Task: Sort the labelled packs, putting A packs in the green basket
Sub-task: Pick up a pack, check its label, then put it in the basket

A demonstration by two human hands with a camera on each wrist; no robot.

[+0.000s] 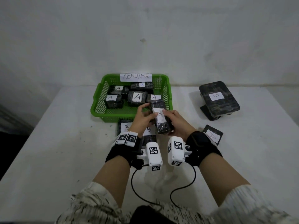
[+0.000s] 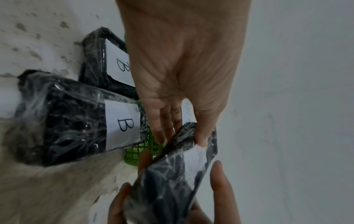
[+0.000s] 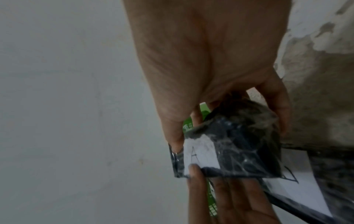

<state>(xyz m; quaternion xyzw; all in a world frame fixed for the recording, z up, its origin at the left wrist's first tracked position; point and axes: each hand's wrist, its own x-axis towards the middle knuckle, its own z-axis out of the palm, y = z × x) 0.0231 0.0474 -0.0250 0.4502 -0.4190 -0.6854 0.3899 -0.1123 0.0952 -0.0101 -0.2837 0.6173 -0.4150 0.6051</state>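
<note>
Both hands hold one black wrapped pack with a white A label (image 1: 161,120) just above the front right rim of the green basket (image 1: 111,117). My left hand (image 1: 144,113) grips its far left end, thumb on top. My right hand (image 1: 174,121) grips its near right side. In the left wrist view the left thumb presses on the A pack (image 2: 172,174). In the right wrist view the A pack (image 3: 239,151) sits between the right thumb and fingers. Several A packs lie in the basket under an ABNORMAL sign (image 1: 135,76).
Two B packs (image 1: 124,126) (image 1: 148,130) lie on the white table just before the basket, under my left wrist. Another A pack (image 1: 212,134) lies right of my right wrist. A large B pack (image 1: 218,97) rests on a black stand at the back right.
</note>
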